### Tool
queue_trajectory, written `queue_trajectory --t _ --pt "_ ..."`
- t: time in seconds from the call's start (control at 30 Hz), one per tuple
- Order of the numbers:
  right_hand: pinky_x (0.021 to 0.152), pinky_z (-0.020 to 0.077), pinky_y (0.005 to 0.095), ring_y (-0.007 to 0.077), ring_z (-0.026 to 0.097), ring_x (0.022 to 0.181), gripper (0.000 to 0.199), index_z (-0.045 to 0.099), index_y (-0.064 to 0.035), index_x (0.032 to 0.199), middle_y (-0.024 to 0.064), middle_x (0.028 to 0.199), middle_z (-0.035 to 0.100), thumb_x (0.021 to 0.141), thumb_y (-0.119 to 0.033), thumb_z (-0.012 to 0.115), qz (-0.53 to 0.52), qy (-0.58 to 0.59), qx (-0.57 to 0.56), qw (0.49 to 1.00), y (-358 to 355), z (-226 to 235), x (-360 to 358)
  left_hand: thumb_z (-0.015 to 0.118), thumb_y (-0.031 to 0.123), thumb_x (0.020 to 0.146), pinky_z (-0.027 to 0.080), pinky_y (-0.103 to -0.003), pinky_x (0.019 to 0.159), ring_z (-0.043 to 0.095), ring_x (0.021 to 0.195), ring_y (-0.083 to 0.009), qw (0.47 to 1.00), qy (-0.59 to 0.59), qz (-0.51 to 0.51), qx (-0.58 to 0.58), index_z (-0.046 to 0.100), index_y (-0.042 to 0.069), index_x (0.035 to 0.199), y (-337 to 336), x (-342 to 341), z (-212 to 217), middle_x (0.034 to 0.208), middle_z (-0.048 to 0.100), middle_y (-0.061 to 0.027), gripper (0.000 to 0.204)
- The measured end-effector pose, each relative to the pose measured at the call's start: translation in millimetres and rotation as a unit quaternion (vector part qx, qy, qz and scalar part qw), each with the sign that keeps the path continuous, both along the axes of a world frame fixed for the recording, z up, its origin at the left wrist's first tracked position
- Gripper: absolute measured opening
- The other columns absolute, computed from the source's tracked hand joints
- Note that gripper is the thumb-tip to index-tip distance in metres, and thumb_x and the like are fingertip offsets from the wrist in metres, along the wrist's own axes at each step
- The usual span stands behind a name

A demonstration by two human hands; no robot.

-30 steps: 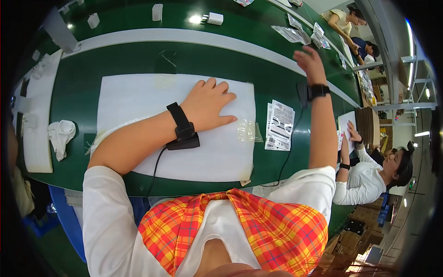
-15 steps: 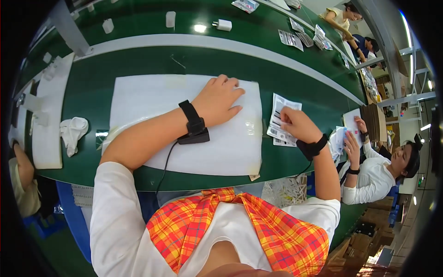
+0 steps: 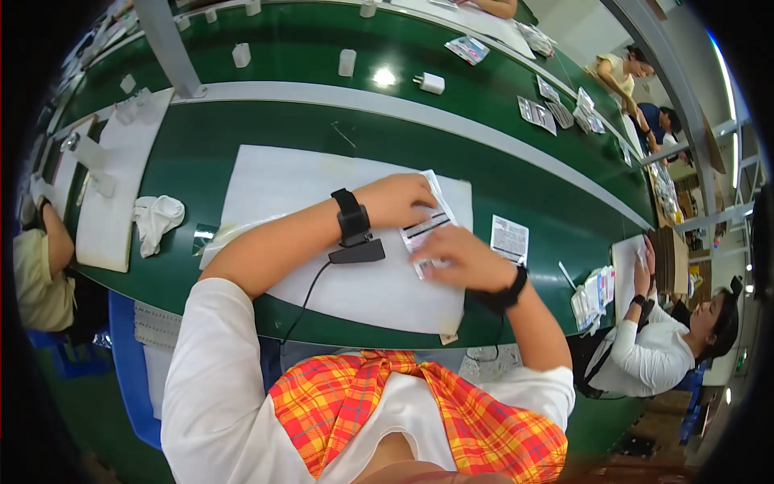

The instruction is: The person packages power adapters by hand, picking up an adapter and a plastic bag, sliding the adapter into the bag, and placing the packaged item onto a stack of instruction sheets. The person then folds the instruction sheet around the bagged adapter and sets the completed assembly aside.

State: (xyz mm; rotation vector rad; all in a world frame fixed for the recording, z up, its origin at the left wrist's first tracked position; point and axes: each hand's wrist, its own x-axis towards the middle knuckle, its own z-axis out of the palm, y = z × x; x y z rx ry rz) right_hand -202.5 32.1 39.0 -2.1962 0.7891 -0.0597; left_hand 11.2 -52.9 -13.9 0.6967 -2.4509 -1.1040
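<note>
I see the flat printed packet (image 3: pixel 422 231) between both hands, over the white pad (image 3: pixel 282 181). The left hand (image 3: pixel 393 200) has bent fingers, closed on its upper part. The right hand (image 3: pixel 463 256) is blurred, half curled over its lower part; I cannot tell whether it grips. Rightward, another packet (image 3: pixel 509 238) lies on the green table (image 3: pixel 193 157).

A big white mat (image 3: pixel 278 185) lies on the green bench (image 3: pixel 193 161). Left of the mat are a crumpled cloth (image 3: pixel 159 219) and a long white board (image 3: pixel 117 218); right of it, a flat packet (image 3: pixel 509 239).
</note>
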Motion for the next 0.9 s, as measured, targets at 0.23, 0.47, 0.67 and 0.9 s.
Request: queue_trajectory --t 0.23,0.47,0.67,0.9 --pt "0.107 0.0349 0.0481 0.0428 0.044 0.127 0.069 0.05 -0.0103 0.139 0.023 0.145 0.039 0.08 -0.039 0.071 0.0 0.152 -0.165 0.975 100.3 23.3 -6.5 0.069 0.028 0.074 0.043 -0.047 0.095 0.051 0.113 -0.0381 0.97 -0.114 0.092 -0.193 0.053 -0.007 0.122 74.4 -15.9 16.4 0.125 0.051 -0.023 0.062" --pt "0.081 0.051 0.0316 0.016 0.062 0.092 0.028 0.065 -0.0007 0.103 0.0099 0.107 0.067 0.087 -0.022 0.07 -0.06 -0.018 0.009 0.998 -117.1 97.1 43.3 0.063 0.023 0.079 0.043 -0.048 0.093 0.052 0.112 -0.0339 0.974 -0.199 0.03 -0.104 0.056 -0.004 0.118 60.5 -21.1 28.7 0.125 0.053 -0.0217 0.049" --pt "0.103 0.0397 0.0307 0.0251 0.055 0.118 0.077 0.033 -0.0029 0.146 0.0116 0.135 0.052 0.081 -0.008 0.072 -0.352 -0.283 0.023 0.892 -313.2 -57.0 148.4 0.06 0.02 0.081 0.042 -0.048 0.095 0.053 0.112 -0.0338 0.963 -0.036 0.097 -0.247 0.058 -0.002 0.117 69.6 -41.7 -15.7 0.123 0.056 -0.0199 0.041" --pt "0.084 0.0525 0.0357 0.0227 0.062 0.098 0.047 0.038 -0.0116 0.137 0.0092 0.12 0.055 0.095 -0.019 0.059 -0.345 -0.385 0.233 0.824 -243.0 -6.2 141.6 0.061 0.021 0.082 0.04 -0.049 0.102 0.053 0.115 -0.034 0.977 -0.135 0.081 -0.142 0.057 -0.002 0.119 63.3 -22.3 8.5 0.123 0.057 -0.0198 0.044"
